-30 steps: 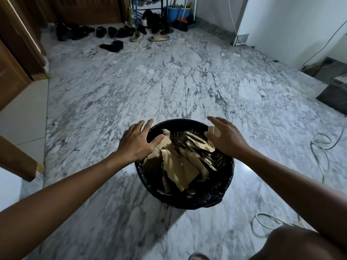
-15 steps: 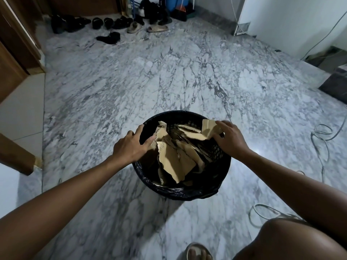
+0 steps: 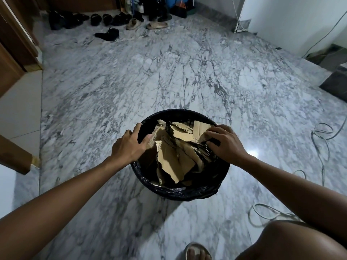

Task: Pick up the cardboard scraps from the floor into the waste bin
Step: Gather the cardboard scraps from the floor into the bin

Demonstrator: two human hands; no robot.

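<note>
A round black waste bin [image 3: 180, 193] with a black liner stands on the marble floor at the centre of the head view. Torn brown cardboard scraps [image 3: 171, 162] fill it, some sticking up to the rim. My left hand [image 3: 129, 145] grips the bin's left rim, thumb inside and fingers outside. My right hand [image 3: 226, 142] sits over the right rim, its curled fingers lying on a scrap that leans against that side and its thumb at the dark rim. I see no loose scraps on the floor.
Shoes and sandals [image 3: 112, 19] line the far wall. A pale cable [image 3: 323, 147] loops over the floor to the right, near a dark box [image 3: 336, 85]. Wooden door frames [image 3: 13, 53] stand at the left. My sandalled foot [image 3: 197, 252] and knee are at the bottom right.
Both hands came down from hovering open above the bin and closed on its opposite rims. The view has shifted slightly closer to the bin.
</note>
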